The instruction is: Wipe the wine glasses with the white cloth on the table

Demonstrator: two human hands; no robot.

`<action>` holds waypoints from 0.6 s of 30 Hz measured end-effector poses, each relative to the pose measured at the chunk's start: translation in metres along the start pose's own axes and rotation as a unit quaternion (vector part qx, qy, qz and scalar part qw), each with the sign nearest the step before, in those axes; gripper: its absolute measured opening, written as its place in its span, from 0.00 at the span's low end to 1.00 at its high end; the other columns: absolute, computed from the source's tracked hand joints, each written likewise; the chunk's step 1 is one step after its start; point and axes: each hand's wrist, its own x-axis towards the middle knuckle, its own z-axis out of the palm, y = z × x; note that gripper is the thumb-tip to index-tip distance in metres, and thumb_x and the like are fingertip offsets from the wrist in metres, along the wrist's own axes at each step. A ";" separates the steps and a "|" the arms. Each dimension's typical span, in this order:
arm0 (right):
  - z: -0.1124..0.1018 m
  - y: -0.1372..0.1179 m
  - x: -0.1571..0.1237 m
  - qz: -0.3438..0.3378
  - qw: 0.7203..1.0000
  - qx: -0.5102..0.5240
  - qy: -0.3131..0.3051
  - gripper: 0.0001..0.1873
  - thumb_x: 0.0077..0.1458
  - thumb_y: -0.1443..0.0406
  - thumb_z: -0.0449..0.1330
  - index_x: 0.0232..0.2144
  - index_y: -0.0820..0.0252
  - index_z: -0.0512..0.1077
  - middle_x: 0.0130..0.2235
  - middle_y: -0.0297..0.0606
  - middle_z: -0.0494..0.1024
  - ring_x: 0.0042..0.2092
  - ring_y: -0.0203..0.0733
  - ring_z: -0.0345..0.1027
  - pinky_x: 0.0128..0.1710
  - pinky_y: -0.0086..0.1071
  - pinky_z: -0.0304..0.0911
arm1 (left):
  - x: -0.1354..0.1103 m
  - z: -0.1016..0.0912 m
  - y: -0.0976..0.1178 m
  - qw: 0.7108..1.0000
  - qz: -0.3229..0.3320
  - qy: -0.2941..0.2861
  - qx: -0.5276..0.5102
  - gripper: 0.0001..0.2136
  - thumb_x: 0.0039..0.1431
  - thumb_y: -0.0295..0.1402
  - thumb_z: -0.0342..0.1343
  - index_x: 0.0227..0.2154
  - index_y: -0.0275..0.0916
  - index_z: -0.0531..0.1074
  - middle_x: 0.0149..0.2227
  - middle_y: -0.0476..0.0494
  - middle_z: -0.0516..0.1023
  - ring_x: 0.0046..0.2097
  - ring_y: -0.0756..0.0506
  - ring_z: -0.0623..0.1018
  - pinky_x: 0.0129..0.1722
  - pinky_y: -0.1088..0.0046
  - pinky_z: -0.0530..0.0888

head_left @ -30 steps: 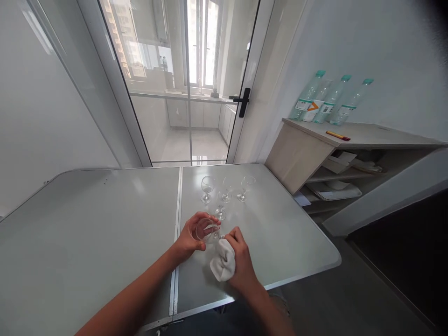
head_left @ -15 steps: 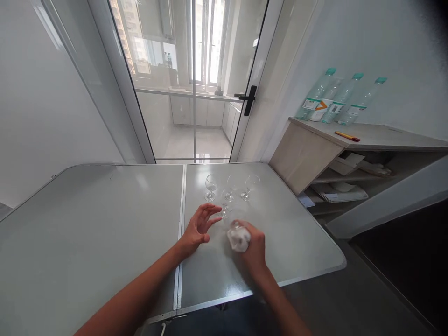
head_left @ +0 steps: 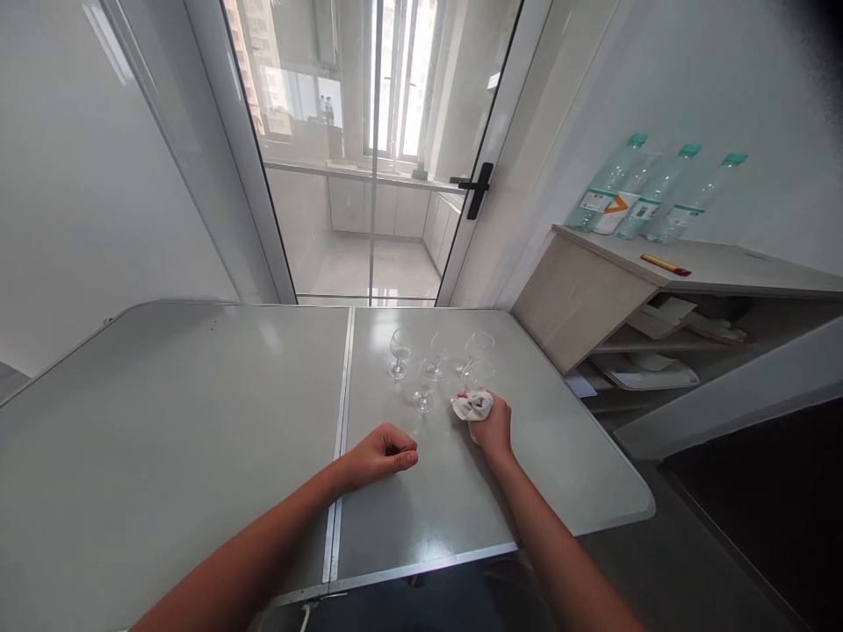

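Several small clear stemmed glasses stand on the grey table (head_left: 198, 421), right of its centre seam. My right hand (head_left: 493, 426) is closed round a crumpled white cloth (head_left: 472, 405). It is pressed against the foot of the nearest glass (head_left: 477, 376), which stands upright; I cannot tell whether the fingers also grip its stem. Another glass (head_left: 422, 393) stands just left of it, and three more, one of them a glass (head_left: 399, 351) on the left, form a row behind. My left hand (head_left: 385, 452) rests on the table as a loose fist holding nothing, nearer to me than the glasses.
A glass door with a black handle (head_left: 475, 189) is behind the table. A wooden shelf unit (head_left: 572, 298) stands close to the table's right side, with three water bottles (head_left: 649, 197) and a red and yellow pen (head_left: 665, 263) on top. The table's rounded right corner is near my right forearm.
A second ago my left hand held a glass while the right wiped it. The right hand then carried glass and cloth forward to the group. The left let go and closed on the table.
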 end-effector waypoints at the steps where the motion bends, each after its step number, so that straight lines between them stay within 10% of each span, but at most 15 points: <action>1: 0.001 0.001 0.000 0.000 1.000 0.005 0.000 0.14 0.50 0.56 0.61 0.25 0.62 0.76 0.28 0.38 0.80 0.33 0.45 0.74 0.33 0.29 0.63 | 0.000 0.000 0.000 1.000 -0.001 -0.002 0.004 0.28 0.63 0.50 0.56 0.17 0.40 0.51 0.21 0.55 0.49 0.24 0.53 0.50 0.26 0.69 0.48; 13: -0.029 -0.023 -0.064 -0.025 0.994 -0.031 0.104 0.12 0.51 0.62 0.61 0.21 0.57 0.64 0.21 0.30 0.67 0.25 0.36 0.56 0.27 0.29 0.52 | -0.005 -0.010 0.003 0.997 -0.037 -0.068 0.013 0.31 0.62 0.48 0.58 0.17 0.41 0.44 0.21 0.55 0.42 0.24 0.53 0.45 0.26 0.66 0.44; 18: 0.010 -0.084 -0.075 -0.200 0.936 0.124 -0.263 0.13 0.48 0.64 0.62 0.20 0.58 0.61 0.22 0.26 0.62 0.25 0.32 0.52 0.26 0.28 0.49 | -0.016 -0.039 -0.001 0.998 -0.016 -0.053 -0.035 0.32 0.56 0.50 0.62 0.13 0.40 0.47 0.18 0.55 0.43 0.23 0.53 0.45 0.26 0.67 0.43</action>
